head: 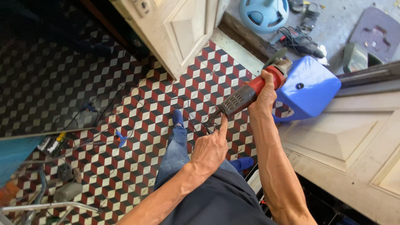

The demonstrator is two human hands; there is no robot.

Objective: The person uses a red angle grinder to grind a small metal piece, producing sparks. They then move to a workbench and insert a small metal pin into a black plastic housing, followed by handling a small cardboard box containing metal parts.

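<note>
two hands on a grinder, nothing cut yet

right hand point(263, 99) has its fingers wrapped tight round the red neck of the angle grinder point(250, 92), held in the air over the tiled floor point(137, 125), disc end near a blue plastic stool point(310, 89). left hand point(210, 148) is loosely curled, index finger touching the cord end of the ribbed grey body. looks like setup only: panelled cream door point(350, 141) lying flat shows no fresh cut i can see. floor is glossy cube-pattern tile.
</note>
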